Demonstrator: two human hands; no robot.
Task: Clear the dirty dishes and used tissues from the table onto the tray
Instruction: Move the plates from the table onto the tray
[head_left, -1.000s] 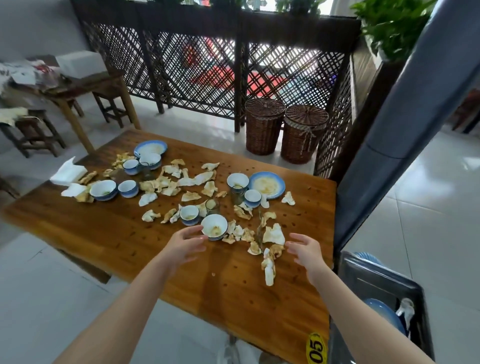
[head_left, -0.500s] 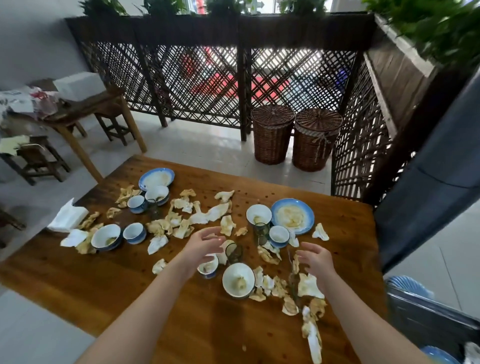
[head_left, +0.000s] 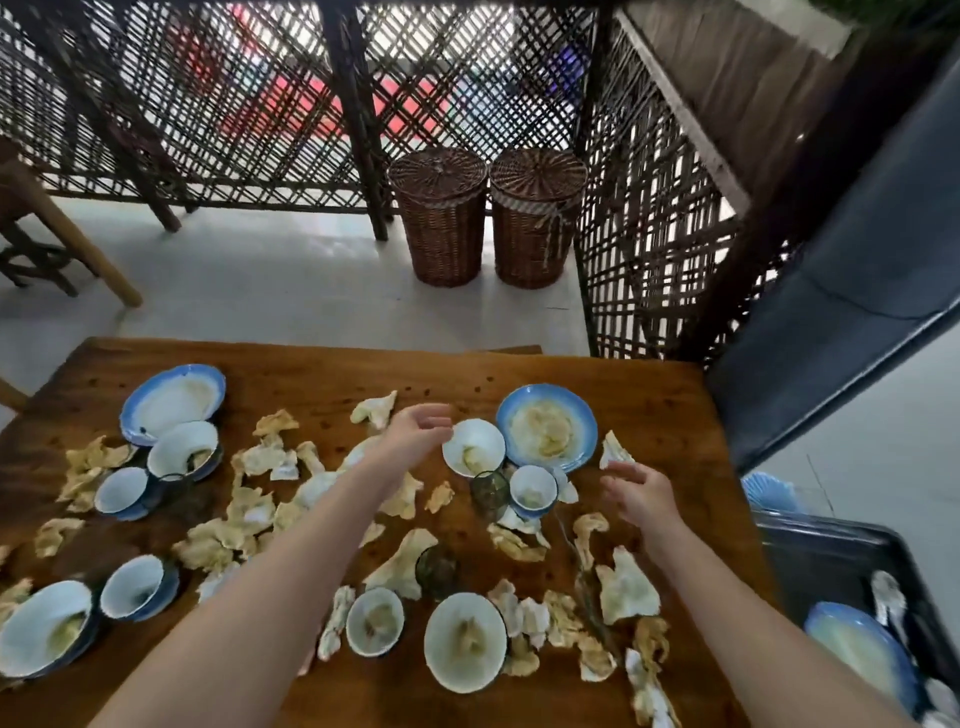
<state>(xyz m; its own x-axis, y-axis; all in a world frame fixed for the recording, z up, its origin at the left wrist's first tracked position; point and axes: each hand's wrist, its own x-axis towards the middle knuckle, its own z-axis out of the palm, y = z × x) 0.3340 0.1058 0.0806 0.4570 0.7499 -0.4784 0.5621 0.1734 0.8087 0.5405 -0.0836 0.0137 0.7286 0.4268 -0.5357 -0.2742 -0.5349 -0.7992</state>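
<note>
A: Step?
B: Pickup at the tabletop's far right corner. Left hand (head_left: 415, 435) relaxed and wide, just beside the small white bowl (head_left: 474, 448). Right hand (head_left: 641, 492) loose and empty, near the blue-rimmed plate (head_left: 546, 435).
A: Next?
B: Probably grip the bowl and carry it to the tray (head_left: 831, 564) off the right edge. Contact unclear.

Two bare forearms and hands, uncovered from fingertips to the frame edge. Left hand (head_left: 415, 434) just left of centre, on a long, smooth forearm coming in from 7 o'clock. Right hand (head_left: 641, 493) at 4 o'clock of it, on a forearm coming in from 5 o'clock. Slim wrists on both, fingers slightly blurred, nail detail too soft to tell
</note>
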